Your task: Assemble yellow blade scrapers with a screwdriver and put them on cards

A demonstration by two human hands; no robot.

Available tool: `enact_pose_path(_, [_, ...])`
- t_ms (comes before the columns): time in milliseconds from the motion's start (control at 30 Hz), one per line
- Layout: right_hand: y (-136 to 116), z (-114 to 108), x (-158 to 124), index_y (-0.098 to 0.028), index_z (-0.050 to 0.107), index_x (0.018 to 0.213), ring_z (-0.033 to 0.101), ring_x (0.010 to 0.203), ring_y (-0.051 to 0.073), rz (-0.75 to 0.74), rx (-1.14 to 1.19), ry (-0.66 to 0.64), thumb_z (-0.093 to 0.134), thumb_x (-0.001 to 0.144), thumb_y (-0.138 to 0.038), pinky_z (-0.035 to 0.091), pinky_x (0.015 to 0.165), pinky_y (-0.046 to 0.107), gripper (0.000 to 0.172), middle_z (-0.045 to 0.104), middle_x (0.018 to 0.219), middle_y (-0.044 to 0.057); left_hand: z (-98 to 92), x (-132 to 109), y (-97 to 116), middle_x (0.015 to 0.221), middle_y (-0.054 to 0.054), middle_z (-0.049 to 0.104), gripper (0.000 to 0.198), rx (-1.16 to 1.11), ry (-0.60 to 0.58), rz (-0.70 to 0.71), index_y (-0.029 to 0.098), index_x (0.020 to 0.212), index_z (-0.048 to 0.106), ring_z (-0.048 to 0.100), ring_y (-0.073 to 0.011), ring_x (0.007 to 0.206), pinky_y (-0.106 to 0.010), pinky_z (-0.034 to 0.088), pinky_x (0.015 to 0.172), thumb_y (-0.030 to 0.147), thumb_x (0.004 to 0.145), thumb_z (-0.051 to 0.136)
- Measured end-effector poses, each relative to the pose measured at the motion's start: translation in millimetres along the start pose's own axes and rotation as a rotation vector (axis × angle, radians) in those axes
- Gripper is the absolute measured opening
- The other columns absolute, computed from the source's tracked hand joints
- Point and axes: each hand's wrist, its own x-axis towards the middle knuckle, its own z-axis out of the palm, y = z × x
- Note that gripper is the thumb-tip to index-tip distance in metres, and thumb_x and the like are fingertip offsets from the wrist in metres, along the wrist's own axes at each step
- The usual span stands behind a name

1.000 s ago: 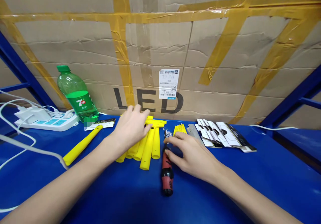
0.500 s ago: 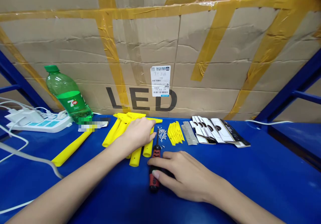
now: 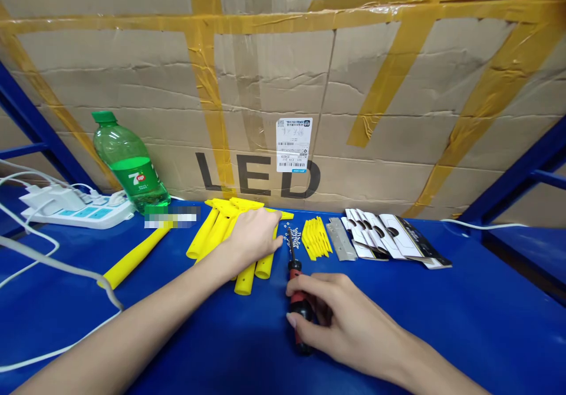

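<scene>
My right hand [image 3: 349, 318] has its thumb and fingers around the red and black handle of a screwdriver [image 3: 302, 310], whose shaft points away from me. Just past the tip lies a scatter of small screws [image 3: 296, 237]. Over the far part of a pile of yellow tubular handles [image 3: 244, 281] is my left hand [image 3: 254, 234], its fingers curled down on a yellow handle and largely hidden. Right of the screws stand thin yellow plastic pieces [image 3: 316, 239] in a row, then grey metal plates [image 3: 342, 239].
White-and-black cardboard packages [image 3: 400, 239] fan out at the right. To the left lie a single yellow handle [image 3: 132, 257], a green soda bottle [image 3: 132, 168] and a power strip [image 3: 84, 215] with white cables. A large taped carton [image 3: 265, 88] stands behind the blue table [image 3: 442, 324].
My right hand has closed around the screwdriver, which has shifted slightly right and turned a little. My left hand keeps its place on the pile. The view has shifted slightly.
</scene>
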Motion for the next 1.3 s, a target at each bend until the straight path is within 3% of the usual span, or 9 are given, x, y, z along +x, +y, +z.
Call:
enact_pose_path(167, [3,-7,-8,-0.022,0.067,0.102,0.055,0.062,0.013,0.053,0.05,-0.018,0.059,0.088,-0.027,0.044,0.058,0.025,0.017,0.063,0.073,-0.001,2.0,1,3,0.089,-0.013,0.072,0.031,-0.058,0.032,-0.037,0.019,0.105,0.067,0.069,-0.0329,0.086,-0.039,0.048,0.07,0.028,0.075,0.061])
enact_pose_path(300, [7,-10,-17,-0.023,0.068,0.103,0.052,0.058,0.011,0.095,0.082,-0.029,0.06,0.086,-0.026,0.044,0.058,0.024,0.019,0.065,0.076,-0.001,3.3,3,4,0.083,-0.01,0.07,0.027,-0.166,0.069,-0.062,0.02,0.097,0.065,0.067,-0.0307,0.084,-0.036,0.045,0.066,0.029,0.072,0.063])
enact_pose_path(500, [6,-15,-24,-0.023,0.067,0.1,0.052,0.056,0.011,0.087,0.161,-0.015,0.059,0.084,-0.021,0.043,0.054,0.023,0.018,0.064,0.071,-0.003,-4.5,5,1,0.069,0.0,0.066,0.022,-0.45,0.049,-0.076,0.021,0.094,0.057,0.065,-0.0201,0.066,-0.031,0.044,0.059,0.035,0.077,0.062])
enact_pose_path(667, [11,-15,-27,-0.024,0.064,0.101,0.057,0.057,0.012,0.123,0.248,-0.046,0.058,0.086,-0.021,0.044,0.055,0.022,0.016,0.067,0.067,-0.003,-16.7,3,-4,0.101,-0.005,0.069,0.027,-0.683,-0.041,-0.058,0.023,0.116,0.047,0.067,-0.0129,0.064,-0.029,0.051,0.061,0.032,0.091,0.05])
enact_pose_path(733, [13,-15,-28,-0.024,0.063,0.101,0.061,0.059,0.012,0.13,0.302,-0.068,0.056,0.087,-0.019,0.046,0.056,0.022,0.016,0.069,0.068,-0.003,-17.4,2,-3,0.101,-0.006,0.069,0.036,-0.73,-0.038,-0.073,0.025,0.124,0.041,0.065,-0.0126,0.063,-0.031,0.052,0.063,0.028,0.09,0.051])
enact_pose_path(867, [15,-22,-32,-0.024,0.061,0.101,0.066,0.061,0.013,0.113,0.358,-0.063,0.053,0.088,-0.014,0.049,0.059,0.022,0.019,0.07,0.069,-0.004,-13.4,1,1,0.092,-0.002,0.07,0.069,-0.79,0.037,-0.048,0.03,0.145,0.029,0.063,-0.0152,0.067,-0.032,0.051,0.064,0.019,0.083,0.059])
enact_pose_path(1000, [14,-33,-35,-0.025,0.064,0.101,0.065,0.059,0.014,0.066,0.337,0.02,0.055,0.085,-0.01,0.051,0.059,0.025,0.023,0.07,0.069,-0.003,-9.7,1,5,0.112,-0.007,0.07,0.103,-0.828,-0.061,0.087,0.036,0.158,0.014,0.067,-0.0183,0.084,-0.029,0.053,0.067,0.009,0.073,0.065])
enact_pose_path(1167, [15,-43,-40,-0.023,0.063,0.096,0.063,0.056,0.012,0.04,0.366,0.032,0.056,0.087,-0.013,0.051,0.059,0.024,0.015,0.068,0.068,-0.004,-6.4,3,13,0.117,-0.007,0.072,0.103,-0.705,-0.091,0.102,0.034,0.161,0.013,0.068,-0.0183,0.082,-0.031,0.054,0.073,0.007,0.074,0.061])
enact_pose_path(1300, [22,-52,-45,-0.022,0.063,0.1,0.061,0.057,0.012,0.052,0.366,0.015,0.058,0.091,-0.02,0.048,0.058,0.024,0.011,0.065,0.066,-0.004,-3.4,6,18,0.147,-0.009,0.057,0.088,-0.647,0.022,0.114,0.031,0.159,0.025,0.065,-0.0216,0.108,-0.036,0.05,0.097,0.012,0.081,0.058])
